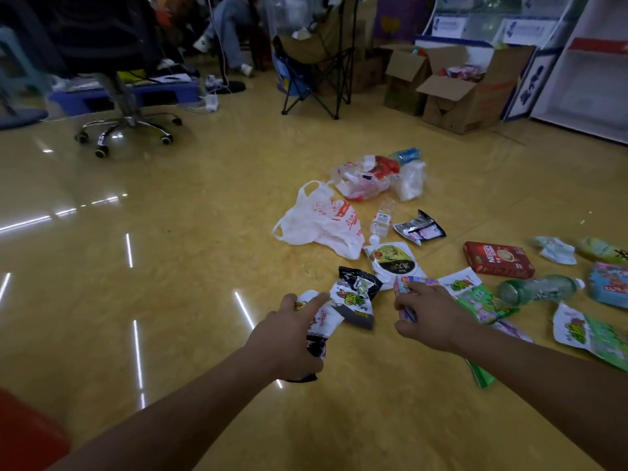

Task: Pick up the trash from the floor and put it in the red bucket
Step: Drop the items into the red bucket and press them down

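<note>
My left hand (pixel 289 338) grips a bunch of black-and-white snack wrappers (pixel 353 297) above the yellow floor. To its right, my right hand (pixel 431 317) is closed on a small purple packet (pixel 406 287). Trash is scattered beyond and to the right: a white plastic bag (pixel 319 222), a clear bottle (pixel 382 219), a white pouch (pixel 394 263), a red Nescafe box (pixel 498 260), a green bottle (pixel 540 288) and green wrappers (pixel 486 304). A red edge (pixel 27 433) at the bottom left corner may be the red bucket.
A rolling office chair (pixel 125 127) stands at the back left, a folding chair (pixel 319 73) at the back centre. Open cardboard boxes (pixel 455 93) and white shelving (pixel 591 79) line the back right. A seated person's legs (pixel 227 35) show far back.
</note>
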`<action>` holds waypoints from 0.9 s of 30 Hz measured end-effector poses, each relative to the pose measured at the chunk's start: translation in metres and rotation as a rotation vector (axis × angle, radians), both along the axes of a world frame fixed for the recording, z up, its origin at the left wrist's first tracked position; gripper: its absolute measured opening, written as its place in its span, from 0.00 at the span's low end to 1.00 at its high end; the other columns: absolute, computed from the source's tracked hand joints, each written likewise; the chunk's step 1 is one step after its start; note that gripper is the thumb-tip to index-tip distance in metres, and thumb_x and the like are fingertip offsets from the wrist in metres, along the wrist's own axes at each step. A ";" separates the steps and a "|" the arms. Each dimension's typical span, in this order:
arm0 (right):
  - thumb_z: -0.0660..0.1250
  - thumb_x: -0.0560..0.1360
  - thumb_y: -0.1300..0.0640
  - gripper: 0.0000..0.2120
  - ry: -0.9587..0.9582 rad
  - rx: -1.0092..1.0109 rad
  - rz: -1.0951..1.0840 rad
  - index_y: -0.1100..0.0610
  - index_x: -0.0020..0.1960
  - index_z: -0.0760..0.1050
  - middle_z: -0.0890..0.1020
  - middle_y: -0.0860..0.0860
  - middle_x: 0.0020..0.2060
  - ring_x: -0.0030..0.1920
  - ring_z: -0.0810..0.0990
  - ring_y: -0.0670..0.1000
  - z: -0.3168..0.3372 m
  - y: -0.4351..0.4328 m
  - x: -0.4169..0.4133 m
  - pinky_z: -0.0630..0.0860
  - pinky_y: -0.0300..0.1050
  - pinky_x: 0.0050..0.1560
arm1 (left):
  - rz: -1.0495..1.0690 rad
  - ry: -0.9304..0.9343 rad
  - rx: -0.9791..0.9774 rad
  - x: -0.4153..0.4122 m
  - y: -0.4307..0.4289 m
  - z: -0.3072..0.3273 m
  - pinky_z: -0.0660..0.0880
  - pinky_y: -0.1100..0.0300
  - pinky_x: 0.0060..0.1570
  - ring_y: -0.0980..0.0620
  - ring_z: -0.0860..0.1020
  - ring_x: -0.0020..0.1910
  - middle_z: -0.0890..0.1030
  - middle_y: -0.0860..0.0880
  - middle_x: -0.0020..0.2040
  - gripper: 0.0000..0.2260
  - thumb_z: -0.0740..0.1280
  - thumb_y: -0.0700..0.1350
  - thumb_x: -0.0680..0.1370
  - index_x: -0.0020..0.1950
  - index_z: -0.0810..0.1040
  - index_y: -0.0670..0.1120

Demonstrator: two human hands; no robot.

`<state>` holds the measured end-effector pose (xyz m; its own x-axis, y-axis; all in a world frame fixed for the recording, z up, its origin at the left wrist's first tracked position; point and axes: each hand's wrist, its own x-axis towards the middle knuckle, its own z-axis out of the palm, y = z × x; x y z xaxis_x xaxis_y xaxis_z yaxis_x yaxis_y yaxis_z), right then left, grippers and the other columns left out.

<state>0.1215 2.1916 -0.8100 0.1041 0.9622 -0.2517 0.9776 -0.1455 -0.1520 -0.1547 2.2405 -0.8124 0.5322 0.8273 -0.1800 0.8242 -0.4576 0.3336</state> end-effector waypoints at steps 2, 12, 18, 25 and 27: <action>0.63 0.75 0.43 0.19 -0.010 0.032 0.054 0.44 0.65 0.71 0.64 0.52 0.73 0.72 0.59 0.61 0.007 0.008 -0.012 0.64 0.53 0.67 | 0.019 -0.014 0.009 -0.012 0.002 0.008 0.78 0.51 0.51 0.45 0.74 0.60 0.59 0.49 0.72 0.47 0.72 0.55 0.65 0.74 0.45 0.69; 0.62 0.73 0.38 0.18 0.053 0.121 0.319 0.41 0.61 0.73 0.63 0.49 0.74 0.72 0.60 0.58 0.026 0.060 -0.088 0.64 0.57 0.69 | 0.200 -0.069 0.079 -0.087 0.005 0.049 0.79 0.52 0.50 0.47 0.75 0.60 0.57 0.51 0.74 0.47 0.72 0.54 0.64 0.73 0.46 0.71; 0.63 0.72 0.39 0.18 0.090 0.180 0.446 0.40 0.60 0.74 0.65 0.47 0.71 0.69 0.63 0.56 0.032 0.086 -0.141 0.68 0.52 0.65 | 0.307 -0.061 0.080 -0.144 -0.008 0.065 0.78 0.54 0.52 0.48 0.75 0.60 0.58 0.51 0.74 0.45 0.73 0.55 0.66 0.74 0.47 0.70; 0.57 0.67 0.34 0.21 0.208 0.261 0.546 0.39 0.56 0.75 0.72 0.41 0.63 0.60 0.72 0.53 0.036 0.109 -0.205 0.70 0.45 0.55 | 0.426 -0.129 0.123 -0.200 -0.028 0.085 0.78 0.54 0.54 0.51 0.75 0.58 0.61 0.54 0.70 0.44 0.73 0.56 0.67 0.73 0.47 0.72; 0.60 0.68 0.36 0.19 0.248 0.283 0.590 0.39 0.57 0.75 0.72 0.40 0.62 0.60 0.72 0.53 0.042 0.112 -0.227 0.69 0.43 0.54 | 0.461 -0.160 0.139 -0.216 -0.032 0.093 0.78 0.52 0.55 0.50 0.75 0.59 0.61 0.53 0.70 0.45 0.73 0.56 0.66 0.73 0.47 0.72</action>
